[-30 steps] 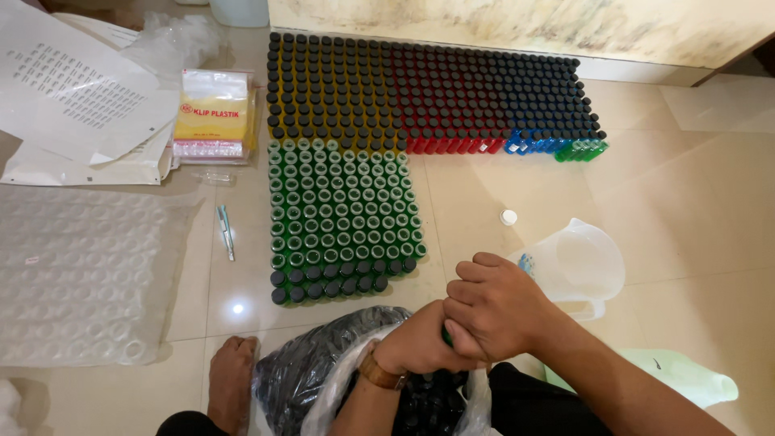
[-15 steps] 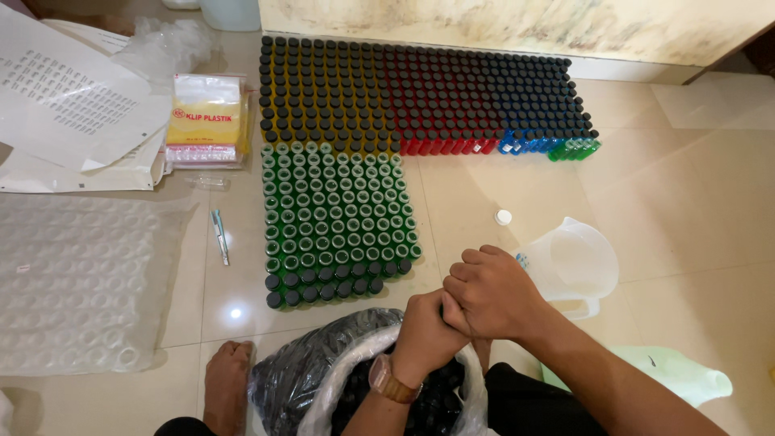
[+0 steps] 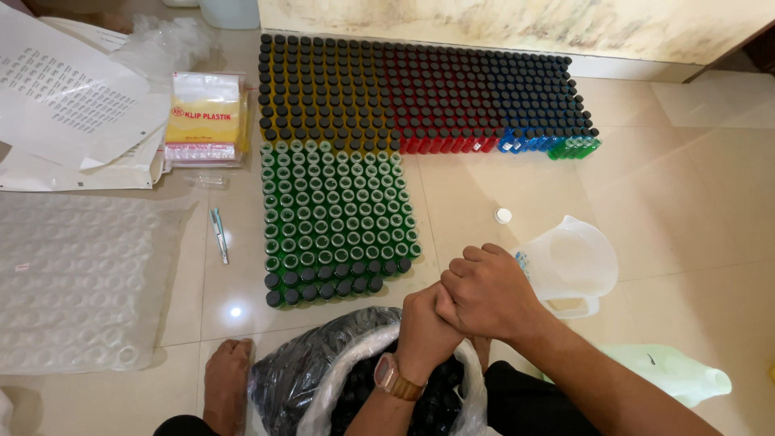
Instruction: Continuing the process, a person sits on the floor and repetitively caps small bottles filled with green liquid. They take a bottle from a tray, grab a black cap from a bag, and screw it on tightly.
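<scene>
**Inspector:** Start with the largest items.

**Assistant:** A long block of small bottles (image 3: 420,93) lies across the upper centre of the frame against the wall. All are black-capped, with yellow, red, blue and a few green bodies. Below it, at centre, is a block of green bottles (image 3: 335,218). Most stand open, and only the lowest two rows carry black caps. A bubble sheet (image 3: 81,282) lies at lower left and loose papers (image 3: 64,97) at upper left.

**Inspector:** And nearer the person?

**Assistant:** A bag of black caps (image 3: 299,379) sits at bottom centre, with a clear jug (image 3: 569,262) to its right. The right hand (image 3: 488,291) is curled tightly over the left hand (image 3: 424,327), which is a closed fist. The two are pressed together just above the bag. I cannot tell what is inside the grip, as the fingers hide it.

**Inspector:** Which step is in hand?

**Assistant:** In my judgement it is capping the green block. The hands look set for a twist or press on something small.

**Inspector:** What would the next move call for?

**Assistant:** A reach forward to the open rows just above the capped ones, without knocking their neighbours.

**Inspector:** Any small items?

**Assistant:** A pen (image 3: 219,234) lies left of the green block, and a lone white cap (image 3: 503,215) above the jug.
</scene>
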